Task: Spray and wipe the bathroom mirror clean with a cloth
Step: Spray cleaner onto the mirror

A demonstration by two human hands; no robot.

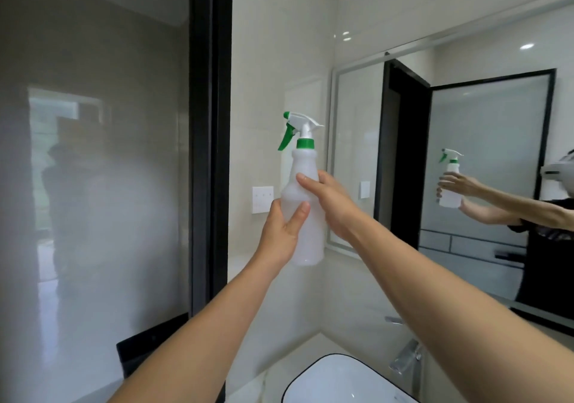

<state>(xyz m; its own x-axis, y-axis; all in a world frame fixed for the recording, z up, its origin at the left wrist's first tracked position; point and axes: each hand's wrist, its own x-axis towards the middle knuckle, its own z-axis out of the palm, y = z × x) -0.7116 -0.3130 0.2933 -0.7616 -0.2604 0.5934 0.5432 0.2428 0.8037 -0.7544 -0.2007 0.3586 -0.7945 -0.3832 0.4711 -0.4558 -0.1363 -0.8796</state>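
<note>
A translucent white spray bottle [306, 203] with a green trigger and collar is held upright at arm's length in the middle of the view. My left hand [284, 231] grips its lower body from the left. My right hand [329, 203] wraps the upper body from the right, fingers across the front. The nozzle points left, away from the mirror [484, 160], which hangs on the right wall and reflects both arms and the bottle. No cloth is visible.
A frosted glass door with a black frame [214, 141] fills the left side. A white wall switch [262, 199] sits behind the bottle. Below are a white basin [335, 381] and a chrome tap [405, 356] on the counter.
</note>
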